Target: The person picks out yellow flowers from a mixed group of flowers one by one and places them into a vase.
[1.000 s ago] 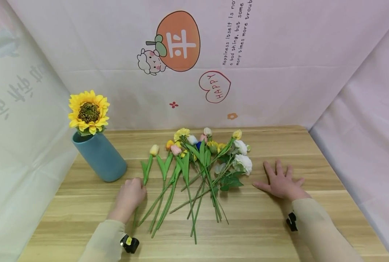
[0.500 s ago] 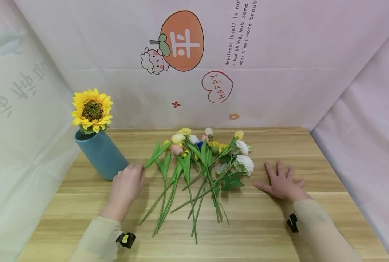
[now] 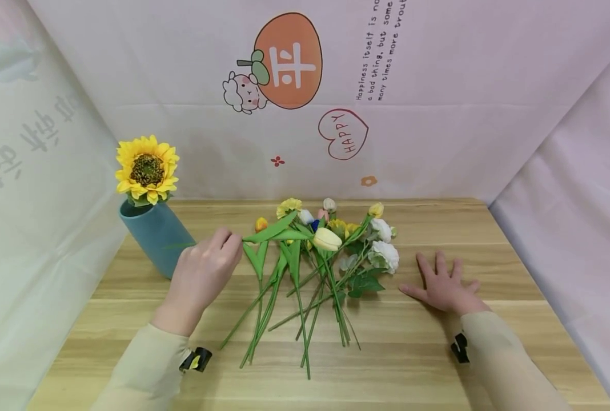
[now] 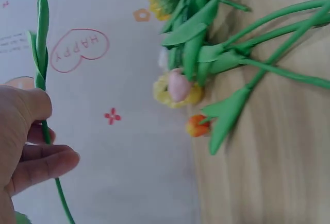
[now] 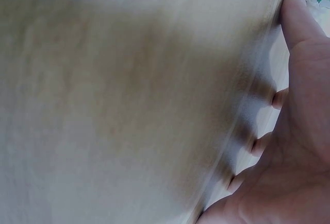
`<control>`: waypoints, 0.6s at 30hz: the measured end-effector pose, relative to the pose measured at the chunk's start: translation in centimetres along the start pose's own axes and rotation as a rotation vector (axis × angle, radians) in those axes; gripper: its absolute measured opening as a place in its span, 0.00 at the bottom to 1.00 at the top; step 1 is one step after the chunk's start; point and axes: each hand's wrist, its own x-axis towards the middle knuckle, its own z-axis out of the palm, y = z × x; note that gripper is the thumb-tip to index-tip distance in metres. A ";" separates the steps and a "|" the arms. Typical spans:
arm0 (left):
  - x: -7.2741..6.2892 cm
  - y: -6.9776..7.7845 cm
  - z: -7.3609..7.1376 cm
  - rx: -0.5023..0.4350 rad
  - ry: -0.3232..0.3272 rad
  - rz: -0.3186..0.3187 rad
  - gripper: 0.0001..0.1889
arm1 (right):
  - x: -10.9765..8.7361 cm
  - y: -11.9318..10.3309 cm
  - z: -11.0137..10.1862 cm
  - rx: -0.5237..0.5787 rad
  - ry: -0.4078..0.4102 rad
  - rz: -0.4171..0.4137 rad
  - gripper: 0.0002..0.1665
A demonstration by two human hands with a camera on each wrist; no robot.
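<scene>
My left hand (image 3: 202,277) pinches the green stem of a pale yellow tulip (image 3: 328,239) above the table. The tulip lies nearly level, its bloom pointing right over the other flowers and its stem end to the left, in front of the vase. In the left wrist view, thumb and fingers close round the stem of the tulip (image 4: 41,38). A blue vase (image 3: 157,235) with one sunflower (image 3: 148,170) in it leans behind this hand. On the right, my right hand (image 3: 444,288) rests on the tabletop, fingers spread, holding nothing; the right wrist view shows the hand (image 5: 304,126) against the wood.
Several artificial flowers lie in a loose pile mid-table, among them white roses (image 3: 384,256), an orange tulip (image 3: 261,224) and a yellow carnation-like bloom (image 3: 289,207). Their stems point toward me. Printed white cloth (image 3: 192,154) walls the back and sides of the wooden table (image 3: 387,365).
My left hand has lifted the pale yellow tulip off the table, raising it and turning it from upright in view to pointing right. The right hand stays in place.
</scene>
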 end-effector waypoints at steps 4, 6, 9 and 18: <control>1.2 -0.2 -1.1 0.005 0.038 0.045 0.11 | 0.0 0.0 -0.1 0.003 0.000 -0.003 0.66; 1.8 -0.5 -1.6 0.000 0.054 0.059 0.10 | 0.0 0.0 -0.1 0.005 0.000 -0.003 0.66; 2.4 -1.0 -2.2 -0.015 0.081 0.072 0.08 | 0.0 0.0 -0.2 0.011 -0.001 -0.005 0.66; 2.9 -2.9 -3.1 -0.002 0.117 0.027 0.03 | -0.1 -0.1 -0.2 0.018 0.000 -0.010 0.66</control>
